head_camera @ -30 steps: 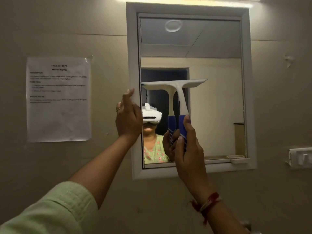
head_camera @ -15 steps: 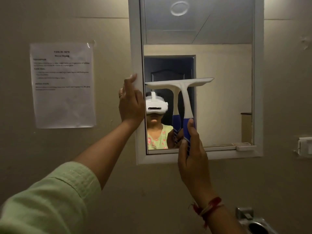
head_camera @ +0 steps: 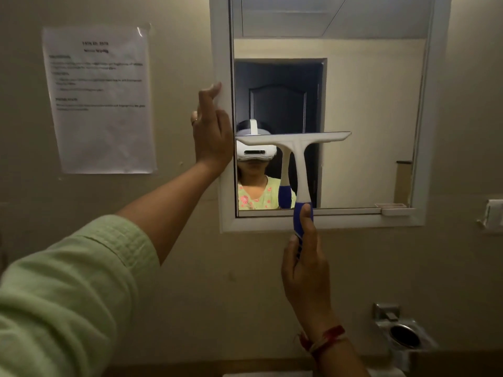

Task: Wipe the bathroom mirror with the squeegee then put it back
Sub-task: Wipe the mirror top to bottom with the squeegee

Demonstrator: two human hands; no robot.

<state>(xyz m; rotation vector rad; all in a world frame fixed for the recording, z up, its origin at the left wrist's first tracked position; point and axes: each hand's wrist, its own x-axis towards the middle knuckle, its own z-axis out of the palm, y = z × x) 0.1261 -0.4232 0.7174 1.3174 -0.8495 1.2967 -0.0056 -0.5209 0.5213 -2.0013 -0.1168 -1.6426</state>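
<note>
A white-framed mirror point(head_camera: 375, 110) hangs on the beige wall ahead. My right hand point(head_camera: 306, 270) grips the blue handle of a white squeegee point(head_camera: 298, 148), held upright with its wide blade level across the lower left part of the glass. My left hand point(head_camera: 212, 131) rests flat on the mirror's left frame edge, fingers pointing up, holding nothing. The glass reflects a person with a headset, the squeegee and a dark door.
A printed paper sheet point(head_camera: 99, 99) is taped to the wall left of the mirror. A metal wall holder point(head_camera: 402, 334) sits at the lower right, and a white fitting point(head_camera: 494, 214) is mounted right of the mirror. A small white ledge point(head_camera: 396, 211) juts from the frame's lower right.
The squeegee has slid down the glass from the middle toward the bottom, my right hand dropping below the frame. The view has tilted down; my left hand stays on the frame.
</note>
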